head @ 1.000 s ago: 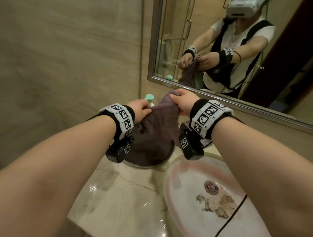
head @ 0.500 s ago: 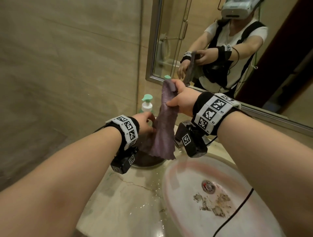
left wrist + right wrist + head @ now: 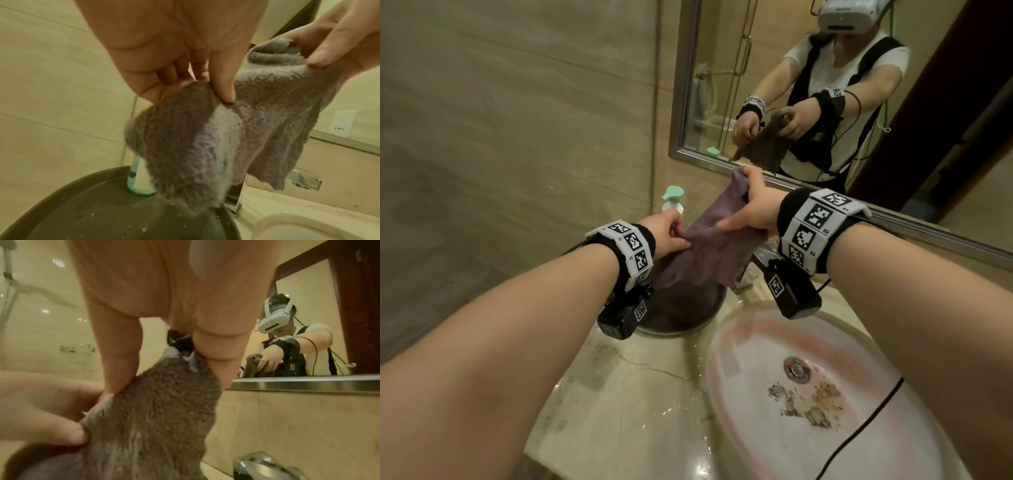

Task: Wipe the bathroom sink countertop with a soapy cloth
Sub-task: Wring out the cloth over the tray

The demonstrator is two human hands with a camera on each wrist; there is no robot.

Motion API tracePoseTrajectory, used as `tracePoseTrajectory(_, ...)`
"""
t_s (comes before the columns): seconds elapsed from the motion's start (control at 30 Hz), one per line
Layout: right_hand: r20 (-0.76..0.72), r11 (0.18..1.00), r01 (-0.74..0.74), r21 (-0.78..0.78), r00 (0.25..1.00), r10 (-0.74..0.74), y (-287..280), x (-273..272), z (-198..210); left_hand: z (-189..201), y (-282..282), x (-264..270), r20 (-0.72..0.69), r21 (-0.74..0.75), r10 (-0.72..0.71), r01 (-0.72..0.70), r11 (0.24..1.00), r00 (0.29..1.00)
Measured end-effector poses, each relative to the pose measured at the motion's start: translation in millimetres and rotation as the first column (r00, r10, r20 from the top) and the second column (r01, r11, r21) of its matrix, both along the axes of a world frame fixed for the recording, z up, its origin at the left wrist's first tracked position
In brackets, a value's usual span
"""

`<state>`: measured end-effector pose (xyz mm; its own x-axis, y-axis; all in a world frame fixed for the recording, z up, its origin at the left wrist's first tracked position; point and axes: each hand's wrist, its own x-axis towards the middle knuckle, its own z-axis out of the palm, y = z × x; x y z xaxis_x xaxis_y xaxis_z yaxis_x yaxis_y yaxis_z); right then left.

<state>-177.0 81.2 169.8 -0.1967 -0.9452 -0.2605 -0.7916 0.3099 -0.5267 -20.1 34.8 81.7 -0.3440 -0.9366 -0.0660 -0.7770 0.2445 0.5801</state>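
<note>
Both hands hold a purple-grey cloth (image 3: 717,246) in the air above a dark round basin (image 3: 688,315) at the back of the marble countertop (image 3: 626,387). My left hand (image 3: 671,233) pinches the cloth's lower left edge. My right hand (image 3: 750,209) pinches its upper right corner, higher up near the mirror. In the left wrist view the cloth (image 3: 205,138) hangs slack between the left hand (image 3: 205,87) and the right hand (image 3: 320,53). The right wrist view shows the cloth (image 3: 148,410) gripped by my right hand (image 3: 164,379).
A soap pump bottle (image 3: 673,202) with a green top stands behind the basin. The chrome tap (image 3: 760,260) is under the cloth. The white sink bowl (image 3: 756,404) has brown debris near its drain (image 3: 796,369). A mirror (image 3: 825,85) runs along the back wall.
My right hand dropped a little and my left hand slid along the cloth's edge, so the cloth went from hanging in a narrow strip to being spread wider between both hands.
</note>
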Motion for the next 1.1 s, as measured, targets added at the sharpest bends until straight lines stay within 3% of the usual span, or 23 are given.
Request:
tracePoseTrajectory(0.1, -0.128, 0.997, -0.019, 0.071, 0.991, 0.028, 2.6, -1.2, -2.0, 3.2, 0.1, 5.7, 0.049, -0.016, -0.007, 0.008, 1.000, 0.999)
tracePoseTrajectory(0.23, -0.221, 0.998, 0.053, -0.031, 0.974, -0.058, -5.6, 3.1, -10.9, 9.2, 2.7, 6.8, 0.149, -0.001, -0.020, 0.020, 1.000, 0.989)
tracePoseTrajectory(0.43, -0.119, 0.970, 0.156, -0.184, 0.977, -0.179, -10.6, 4.1, -9.4, 19.6, 5.3, 2.4, 0.309, 0.019, -0.074, 0.072, 0.997, 0.948)
tracePoseTrajectory(0.57, -0.352, 0.998, -0.016, -0.061, 0.936, -0.007, -2.9, 1.9, -6.2, 23.3, 5.3, 4.2, 0.332, 0.030, -0.095, 0.090, 0.995, 0.939)
tracePoseTrajectory(0.67, -0.434, 0.986, -0.136, 0.099, 0.885, 0.166, 3.8, 0.8, -2.8, 22.6, 4.8, 6.0, 0.338, 0.017, -0.108, 0.109, 0.994, 0.935)
tracePoseTrajectory(0.77, -0.510, 0.964, -0.232, 0.132, 0.818, 0.267, 6.5, 1.1, -1.8, 23.1, 4.8, 7.3, 0.338, 0.001, -0.106, 0.113, 0.994, 0.935)
tracePoseTrajectory(0.93, -0.599, 0.949, -0.282, 0.142, 0.739, 0.309, 2.6, 4.4, -3.0, 34.2, 9.5, 5.5, 0.331, 0.007, -0.123, 0.128, 0.992, 0.936)
tracePoseTrajectory(1.1, -0.548, 0.941, -0.325, 0.095, 0.772, 0.322, 6.4, 6.2, -9.6, 36.6, 15.4, 13.7, 0.324, 0.057, -0.148, 0.136, 0.989, 0.934)
